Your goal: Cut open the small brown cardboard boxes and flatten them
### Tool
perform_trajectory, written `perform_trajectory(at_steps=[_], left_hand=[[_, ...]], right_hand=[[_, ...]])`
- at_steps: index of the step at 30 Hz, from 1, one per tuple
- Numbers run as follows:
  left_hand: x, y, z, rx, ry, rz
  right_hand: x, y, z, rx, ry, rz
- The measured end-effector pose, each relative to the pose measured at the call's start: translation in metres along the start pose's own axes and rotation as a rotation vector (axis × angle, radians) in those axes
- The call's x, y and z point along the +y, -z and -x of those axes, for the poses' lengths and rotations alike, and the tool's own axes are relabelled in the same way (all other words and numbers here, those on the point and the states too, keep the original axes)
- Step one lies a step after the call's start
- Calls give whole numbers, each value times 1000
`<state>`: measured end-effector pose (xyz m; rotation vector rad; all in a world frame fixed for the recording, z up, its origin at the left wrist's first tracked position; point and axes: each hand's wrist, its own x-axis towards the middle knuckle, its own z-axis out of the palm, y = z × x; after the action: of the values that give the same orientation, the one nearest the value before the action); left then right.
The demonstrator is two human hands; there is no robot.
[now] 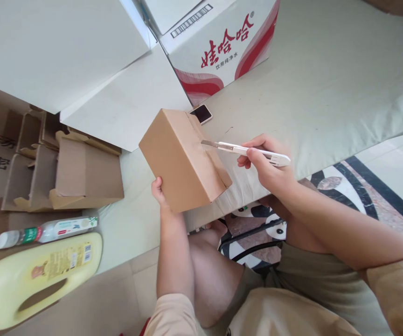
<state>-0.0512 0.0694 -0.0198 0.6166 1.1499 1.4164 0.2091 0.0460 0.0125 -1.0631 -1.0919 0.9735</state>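
Note:
A brown cardboard box (pixel 177 163) is tilted above the edge of the pale cloth-covered table. My left hand (pixel 159 191) grips its lower left side, the thumb on the near face and the other fingers hidden behind. In my right hand (pixel 267 163) is a white utility knife (pixel 246 149), held between thumb and fingers. Its metal blade is out and points left, with the tip at the box's upper right face. Whether the tip touches the cardboard I cannot tell.
Behind the box lies a phone (pixel 202 113). A white and red carton (pixel 222 51) stands at the back. To the left are open cardboard boxes (pixel 89 170), a water bottle (pixel 51 232) and a yellow jug (pixel 44 275). The table (pixel 313 93) stretches right.

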Motion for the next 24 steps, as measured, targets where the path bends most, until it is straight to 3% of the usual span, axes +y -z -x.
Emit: perform_trajectory(at_steps=[11,13,16,20,24], left_hand=[[0,-6,-1,47,-180,63],[3,-5,-4,41,-244,120],[9,-2,-5,14,-340,121],[13,1,-1,-18,-404,0],[11,0,1,-97,-406,-50]], right_hand=[[6,-2,1,-103,-61,46],[6,3,-6,-89,-116,-19],[11,22,-24,57,-167,-259],[18,47,-43,-10,-195,-387],[18,44,-39,-44,-235,-426]])
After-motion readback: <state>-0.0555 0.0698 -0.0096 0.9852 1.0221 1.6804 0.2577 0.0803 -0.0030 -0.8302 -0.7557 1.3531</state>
